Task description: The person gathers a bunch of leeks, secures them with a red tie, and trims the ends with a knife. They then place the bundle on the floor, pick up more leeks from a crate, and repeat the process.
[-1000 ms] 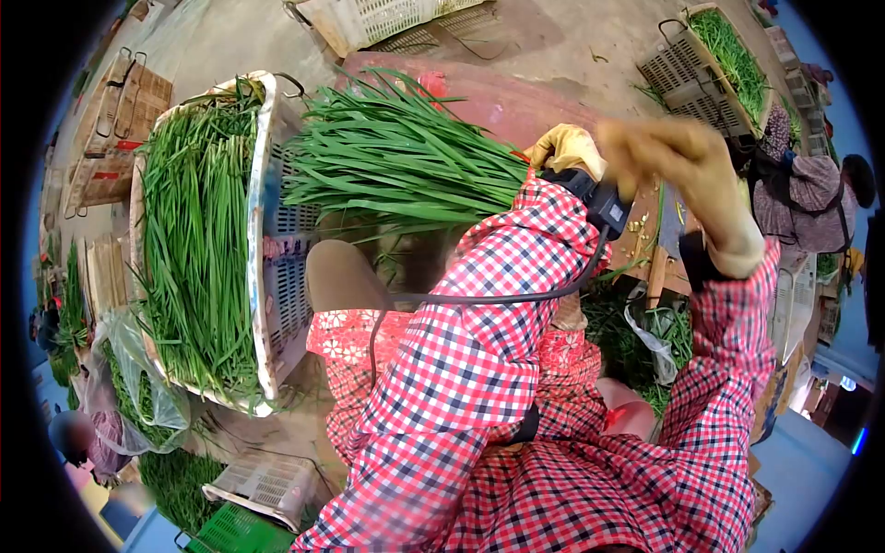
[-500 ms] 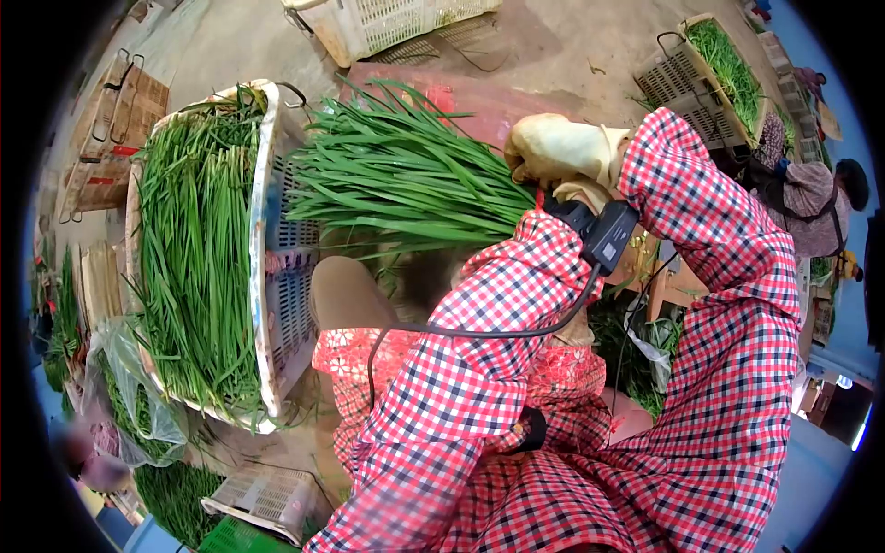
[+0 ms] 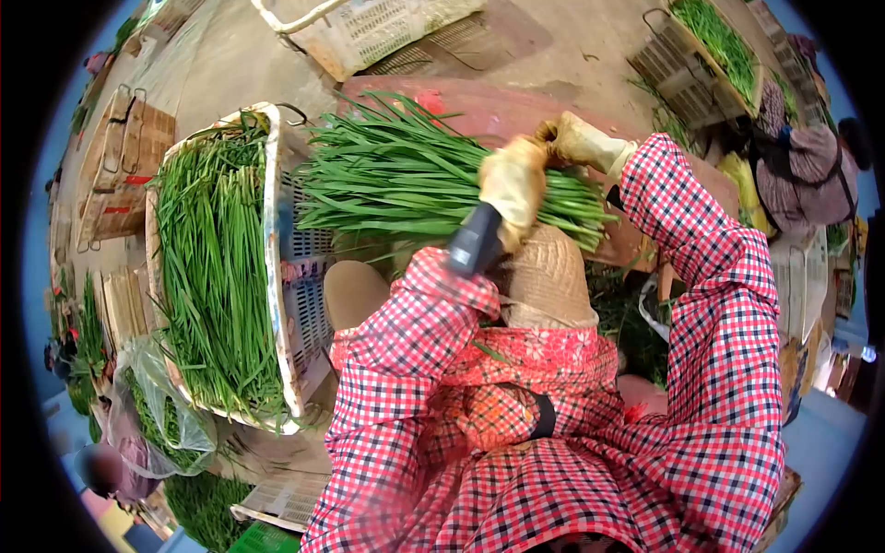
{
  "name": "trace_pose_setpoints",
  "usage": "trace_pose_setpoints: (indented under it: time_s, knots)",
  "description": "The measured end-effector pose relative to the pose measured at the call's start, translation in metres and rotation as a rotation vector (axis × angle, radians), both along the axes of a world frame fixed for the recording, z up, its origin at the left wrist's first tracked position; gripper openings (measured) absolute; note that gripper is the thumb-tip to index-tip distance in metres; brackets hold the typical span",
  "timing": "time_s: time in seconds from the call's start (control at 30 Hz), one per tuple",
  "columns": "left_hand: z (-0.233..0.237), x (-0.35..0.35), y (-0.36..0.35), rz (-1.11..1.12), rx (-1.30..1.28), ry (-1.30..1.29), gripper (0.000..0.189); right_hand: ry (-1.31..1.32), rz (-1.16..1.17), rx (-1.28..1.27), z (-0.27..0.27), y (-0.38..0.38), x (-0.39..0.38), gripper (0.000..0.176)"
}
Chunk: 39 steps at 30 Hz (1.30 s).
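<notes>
A bundle of long green garlic chives (image 3: pixel 396 175) lies across a low reddish board in front of me, its leaves to the left and its pale stem ends to the right. My gloved left hand (image 3: pixel 513 184) is over the stems, its fingers curled towards the other hand. At the far side of the bundle, my gloved right hand (image 3: pixel 585 143) has its fingers pinched together, close to the left fingertips. Whatever is between the fingers is hidden or too small to make out. A dark device is strapped to my left wrist.
Left of the bundle stands a white-rimmed crate (image 3: pixel 274 212) filled with chives. Another pale crate (image 3: pixel 396 41) is beyond the board (image 3: pixel 516 101). A crate of greens (image 3: pixel 682 83) and a seated person (image 3: pixel 807 175) are at right. A woven cover (image 3: pixel 548 276) lies by my knee.
My left hand has come out from under the right and moved left over the bundle. The right hand has shifted slightly right, and the stem ends now show.
</notes>
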State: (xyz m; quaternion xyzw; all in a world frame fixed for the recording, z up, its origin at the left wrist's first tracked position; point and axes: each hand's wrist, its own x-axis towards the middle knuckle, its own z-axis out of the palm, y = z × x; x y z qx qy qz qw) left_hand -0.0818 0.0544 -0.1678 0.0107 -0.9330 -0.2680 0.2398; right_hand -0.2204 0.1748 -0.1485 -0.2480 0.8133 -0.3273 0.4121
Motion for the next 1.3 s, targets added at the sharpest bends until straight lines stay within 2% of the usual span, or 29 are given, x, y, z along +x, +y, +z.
trace_pose_setpoints:
  time_s: [0.03,0.07,0.1,0.13,0.17,0.2,0.23,0.27,0.3,0.37,0.43,0.47,0.5,0.53,0.57,0.63,0.7,0.73,0.77,0.93,1.03,1.07,1.17,1.2,1.3]
  knots:
    - [0.017,0.003,-0.001,0.091,0.331,0.027,0.012,0.094,-0.025,-0.107,0.005,0.006,0.01,0.016]
    - [0.023,0.002,-0.008,0.127,0.337,-0.04,0.012,0.306,-0.029,-0.138,0.008,0.007,0.023,0.018]
    - [0.028,-0.006,-0.015,0.169,0.281,-0.244,0.013,0.518,-0.03,-0.167,0.011,0.006,0.036,0.02]
    - [0.023,-0.011,-0.023,0.132,0.258,-0.268,0.014,0.538,-0.023,-0.16,0.021,0.003,0.046,0.023]
    - [0.018,-0.019,-0.031,0.094,0.231,-0.288,0.014,0.556,-0.072,-0.05,0.033,0.004,0.061,0.014]
    - [0.022,-0.027,-0.041,0.006,0.395,-0.485,0.017,0.842,0.131,0.077,0.04,-0.001,0.075,0.011]
    - [0.039,-0.034,-0.048,-0.13,0.181,-0.577,0.016,1.122,0.341,0.208,0.043,-0.006,0.084,0.01]
    - [0.03,-0.056,-0.051,-0.389,-0.337,-0.579,0.018,1.352,0.368,0.051,0.031,-0.011,0.093,0.009]
    - [0.016,-0.08,-0.055,-0.645,-0.856,-0.551,0.02,1.529,0.358,0.151,0.01,-0.021,0.1,0.008]
    - [-0.014,-0.105,-0.066,-0.662,-0.782,-0.502,0.021,1.444,0.351,0.256,0.016,-0.028,0.101,0.013]
    - [0.03,-0.087,-0.071,-0.086,0.108,-0.582,0.021,0.692,0.293,0.153,0.062,-0.025,0.086,0.023]
    - [0.04,-0.077,-0.078,-0.033,0.239,-0.45,0.019,0.397,0.167,0.109,0.098,-0.016,0.082,0.037]
    - [0.05,-0.066,-0.085,0.023,0.372,-0.316,0.018,0.32,0.133,0.16,0.115,-0.012,0.073,0.043]
    - [0.067,-0.049,-0.085,0.067,0.397,-0.245,0.019,0.35,0.066,0.168,0.109,-0.009,0.063,0.042]
    - [0.068,-0.036,-0.089,-0.012,0.307,-0.154,0.02,0.378,-0.003,0.176,0.098,-0.004,0.052,0.042]
    - [0.075,-0.007,-0.076,-0.132,0.398,-0.251,0.022,0.34,0.011,-0.016,0.057,0.002,0.029,0.038]
    - [0.07,0.009,-0.059,-0.313,0.147,-0.183,0.025,0.227,0.056,-0.11,0.034,0.0,0.017,0.037]
    - [0.07,0.014,-0.051,-0.375,0.161,-0.145,0.026,0.149,0.037,-0.081,0.045,-0.005,0.024,0.037]
    - [0.071,0.016,-0.046,-0.389,-0.021,-0.102,0.026,0.152,0.039,-0.072,0.037,-0.008,0.023,0.037]
    - [0.047,0.0,-0.038,-0.367,-0.27,-0.189,0.016,0.071,-0.17,-0.068,0.015,-0.01,0.019,0.028]
    - [0.032,-0.001,-0.038,-0.309,-0.373,-0.047,0.018,0.114,-0.104,-0.056,0.028,0.002,0.023,0.026]
    - [0.029,-0.001,-0.038,-0.276,-0.373,-0.084,0.021,0.151,-0.069,-0.036,0.031,0.002,0.023,0.024]
    - [0.029,-0.002,-0.038,-0.229,-0.298,-0.027,0.021,0.273,-0.028,-0.086,0.02,0.003,0.026,0.023]
    - [0.026,-0.003,-0.039,-0.199,-0.211,-0.032,0.021,0.4,0.034,-0.082,0.02,-0.001,0.029,0.024]
    - [0.009,-0.014,-0.053,-0.197,-0.077,-0.133,0.017,0.71,0.347,0.332,0.023,-0.013,0.056,0.033]
